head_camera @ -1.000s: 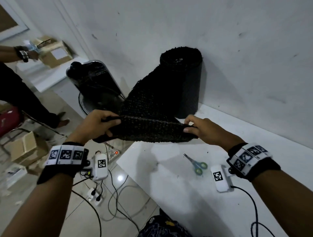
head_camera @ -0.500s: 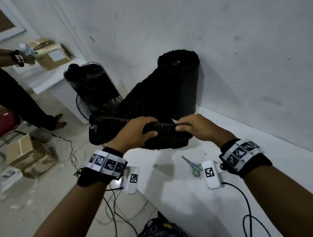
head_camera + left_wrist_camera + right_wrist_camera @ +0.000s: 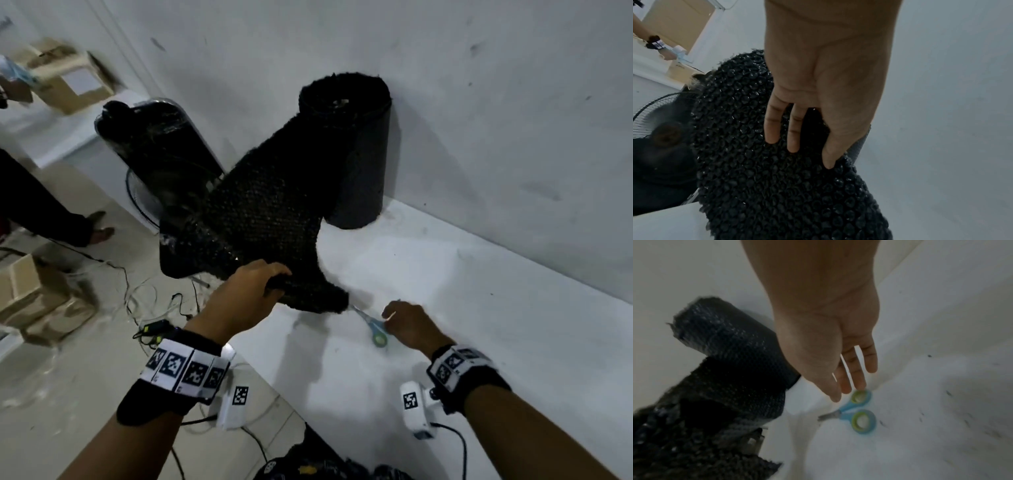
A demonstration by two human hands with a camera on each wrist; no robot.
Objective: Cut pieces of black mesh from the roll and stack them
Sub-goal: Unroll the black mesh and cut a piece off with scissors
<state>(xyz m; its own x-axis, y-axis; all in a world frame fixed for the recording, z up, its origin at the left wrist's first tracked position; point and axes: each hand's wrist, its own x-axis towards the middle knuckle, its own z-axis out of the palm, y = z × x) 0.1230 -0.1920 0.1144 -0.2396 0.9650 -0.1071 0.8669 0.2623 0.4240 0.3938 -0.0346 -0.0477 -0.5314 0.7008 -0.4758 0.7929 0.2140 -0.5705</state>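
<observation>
White tabletop runs along a scuffed white wall in front of me, and past its left edge I see pale floor tiles with tangled cables, a black pedestal fan and brown cardboard boxes; another person's dark trouser leg stands at far left. Against the wall the upright black mesh roll stands on the table, its loose black mesh sheet trailing down and left over the table edge. My left hand grips the near edge of that sheet, fingers curled under it and thumb on top. My right hand hangs relaxed with fingers apart, fingertips at one handle ring of the small blue-and-green scissors lying flat on the table; whether they touch it I cannot tell. One cardboard box sits on a white ledge at upper left; its contents are hidden.
</observation>
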